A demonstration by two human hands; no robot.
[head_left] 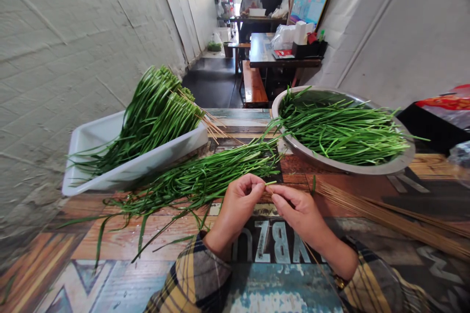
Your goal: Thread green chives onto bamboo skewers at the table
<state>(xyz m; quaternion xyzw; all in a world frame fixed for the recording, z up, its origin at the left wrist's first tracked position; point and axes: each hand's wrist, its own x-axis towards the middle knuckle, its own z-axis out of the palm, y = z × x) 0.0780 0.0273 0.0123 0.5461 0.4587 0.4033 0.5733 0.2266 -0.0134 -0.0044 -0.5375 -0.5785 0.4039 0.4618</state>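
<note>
My left hand (pixel 238 205) is closed, thumb against fingertips, around a green chive; its pale cut end (pixel 270 183) pokes out to the right. Pinched in my right hand (pixel 303 210) is a thin bamboo skewer (pixel 314 257), which runs back under the palm toward my sleeve. The two hands almost meet, with the skewer's tip at the chive's end. Just beyond them a loose pile of chives (pixel 213 171) lies on the table. To the right rests a bundle of bamboo skewers (pixel 389 217).
A white plastic tray (pixel 88 139) at left holds skewered chives (pixel 161 112), their sticks jutting over its right edge. At right, a metal basin (pixel 304 151) contains loose chives (pixel 348 129). A black box (pixel 426 124) stands beyond. Farther back are a bench, tables and a seated person (pixel 251 2).
</note>
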